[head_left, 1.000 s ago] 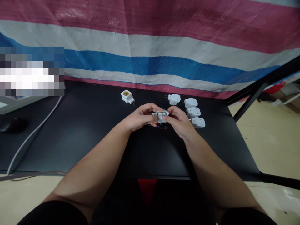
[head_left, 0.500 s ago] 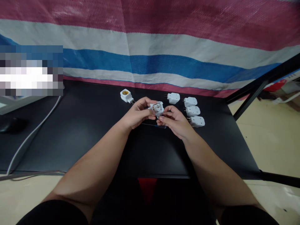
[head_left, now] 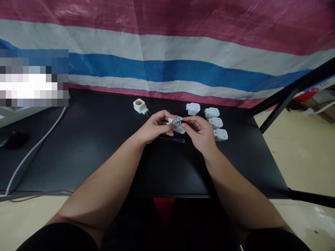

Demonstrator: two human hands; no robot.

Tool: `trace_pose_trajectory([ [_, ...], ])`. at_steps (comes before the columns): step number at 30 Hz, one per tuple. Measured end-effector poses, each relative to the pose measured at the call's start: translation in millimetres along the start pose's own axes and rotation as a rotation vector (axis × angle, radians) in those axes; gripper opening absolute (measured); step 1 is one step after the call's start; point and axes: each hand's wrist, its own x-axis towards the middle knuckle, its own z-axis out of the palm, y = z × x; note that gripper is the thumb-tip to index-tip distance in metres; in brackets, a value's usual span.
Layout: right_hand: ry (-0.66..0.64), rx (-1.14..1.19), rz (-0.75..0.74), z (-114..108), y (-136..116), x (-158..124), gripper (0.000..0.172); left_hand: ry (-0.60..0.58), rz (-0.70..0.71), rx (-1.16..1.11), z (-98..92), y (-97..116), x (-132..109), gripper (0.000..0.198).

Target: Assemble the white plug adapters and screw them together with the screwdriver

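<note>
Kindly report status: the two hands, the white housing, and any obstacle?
Left hand holding opened white housing. Right hand at its right edge. Screwdriver lying close by; no blockage seen.

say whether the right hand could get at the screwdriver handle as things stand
Probably yes: the screwdriver handle lies uncovered on the table, close to the right hand, though that hand is busy at the white plug part.
</note>
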Motion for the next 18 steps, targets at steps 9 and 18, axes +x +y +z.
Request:
trace_pose_trajectory([
  [9, 0.031, 0.026, 0.041, 2.4, -2.1, -0.7, 0.015, -0.006, -0.011, -0.044, 0.9, 4.1, -1.7, 0.041],
  [18, 0.044, 0.078, 0.082, 4.3, -0.8, 1.1, 0.02, -0.02, -0.027, -0.063, 1.8, 5.3, -2.6, 0.04],
])
